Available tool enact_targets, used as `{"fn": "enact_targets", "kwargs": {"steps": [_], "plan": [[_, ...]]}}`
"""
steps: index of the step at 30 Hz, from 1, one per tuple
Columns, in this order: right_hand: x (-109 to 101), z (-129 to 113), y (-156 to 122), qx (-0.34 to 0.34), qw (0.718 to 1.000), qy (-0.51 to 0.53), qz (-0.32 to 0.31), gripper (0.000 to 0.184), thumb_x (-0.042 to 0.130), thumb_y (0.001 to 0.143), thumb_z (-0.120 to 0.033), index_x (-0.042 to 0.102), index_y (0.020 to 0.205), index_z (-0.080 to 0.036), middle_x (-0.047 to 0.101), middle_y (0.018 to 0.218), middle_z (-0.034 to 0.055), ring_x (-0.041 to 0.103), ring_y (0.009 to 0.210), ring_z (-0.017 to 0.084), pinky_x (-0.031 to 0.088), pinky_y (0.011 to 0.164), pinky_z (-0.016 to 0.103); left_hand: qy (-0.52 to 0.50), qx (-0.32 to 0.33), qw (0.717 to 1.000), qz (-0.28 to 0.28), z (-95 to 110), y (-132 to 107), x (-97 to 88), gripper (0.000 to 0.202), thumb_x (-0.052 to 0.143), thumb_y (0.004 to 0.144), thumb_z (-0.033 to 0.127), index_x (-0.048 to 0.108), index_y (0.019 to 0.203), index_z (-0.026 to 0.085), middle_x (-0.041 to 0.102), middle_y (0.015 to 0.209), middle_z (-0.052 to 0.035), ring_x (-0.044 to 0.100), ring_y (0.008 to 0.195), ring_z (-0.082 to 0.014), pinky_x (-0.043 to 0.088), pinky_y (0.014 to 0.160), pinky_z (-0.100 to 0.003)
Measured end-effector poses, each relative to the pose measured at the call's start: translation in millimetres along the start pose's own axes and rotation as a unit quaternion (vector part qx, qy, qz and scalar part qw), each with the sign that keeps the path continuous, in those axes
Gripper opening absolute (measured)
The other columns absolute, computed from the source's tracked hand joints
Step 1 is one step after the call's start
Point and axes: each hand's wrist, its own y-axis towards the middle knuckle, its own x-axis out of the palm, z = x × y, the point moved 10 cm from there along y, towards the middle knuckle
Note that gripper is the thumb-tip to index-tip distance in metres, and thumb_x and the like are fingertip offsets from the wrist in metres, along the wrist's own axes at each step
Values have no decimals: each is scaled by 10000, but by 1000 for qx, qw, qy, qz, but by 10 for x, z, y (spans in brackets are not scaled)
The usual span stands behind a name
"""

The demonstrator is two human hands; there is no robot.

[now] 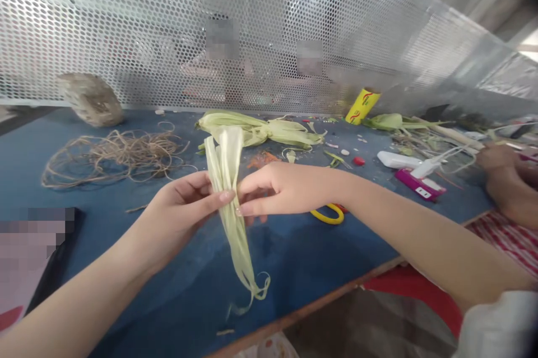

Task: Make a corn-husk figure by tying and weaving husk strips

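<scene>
Both my hands hold a bundle of pale green corn husk strips (229, 179) upright above the blue table (176, 291). My left hand (185, 209) pinches the bundle from the left at its middle. From the right, my right hand (277, 190) pinches the same spot with thumb and fingers closed. The strips fan out above the hands and hang down curled below them.
A heap of corn husks (260, 128) lies behind, with a tangle of raffia string (113, 156) and a rough stone-like lump (92, 99) at left. Yellow-handled scissors (330, 213), a yellow tube (362, 106), a white and pink tool (414, 179) and another person's hands (504, 173) are at right. A perforated metal screen (269, 27) closes the back.
</scene>
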Motion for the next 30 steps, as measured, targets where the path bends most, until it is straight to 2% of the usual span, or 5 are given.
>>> {"fn": "enact_targets", "kwargs": {"steps": [4, 9, 17, 22, 30], "plan": [[-145, 97, 98, 25, 995, -40, 91, 297, 517, 803, -413, 626, 799, -136, 614, 700, 4, 553, 617, 108, 419, 565, 219, 24, 50, 998, 41, 124, 93, -71, 170, 701, 610, 192, 682, 779, 187, 696, 728, -20, 669, 714, -204, 527, 685, -289], [-245, 211, 247, 12, 979, 1, 203, 222, 571, 776, -326, 621, 897, -147, 653, 771, 20, 593, 696, 146, 439, 620, 251, 18, 64, 997, 49, 286, 198, -135, 192, 699, 639, 180, 666, 823, 138, 686, 759, -51, 650, 708, -177, 510, 657, -269], [-36, 124, 299, -25, 956, 253, 148, 54, 404, 869, -161, 423, 910, -190, 561, 612, -36, 584, 558, 111, 475, 614, 284, 94, 132, 986, 26, 800, 221, -214, 174, 682, 686, 215, 644, 822, 114, 661, 770, -61, 604, 662, -141, 466, 585, -251], [156, 260, 299, 9, 936, 337, 96, 51, 421, 874, -234, 441, 853, -191, 315, 521, -97, 333, 422, 45, 348, 440, 192, 126, 129, 980, 87, 669, 188, -224, 193, 670, 692, 234, 620, 852, 139, 643, 749, -31, 565, 607, -110, 415, 503, -204], [321, 430, 314, 25, 946, 323, 25, 83, 444, 862, -262, 428, 850, -182, 381, 593, -77, 314, 435, 29, 272, 425, 171, -28, 121, 989, 84, 334, 100, -49, 89, 490, 822, 213, 438, 759, 176, 546, 641, 14, 546, 530, -128, 391, 391, -209]]}}
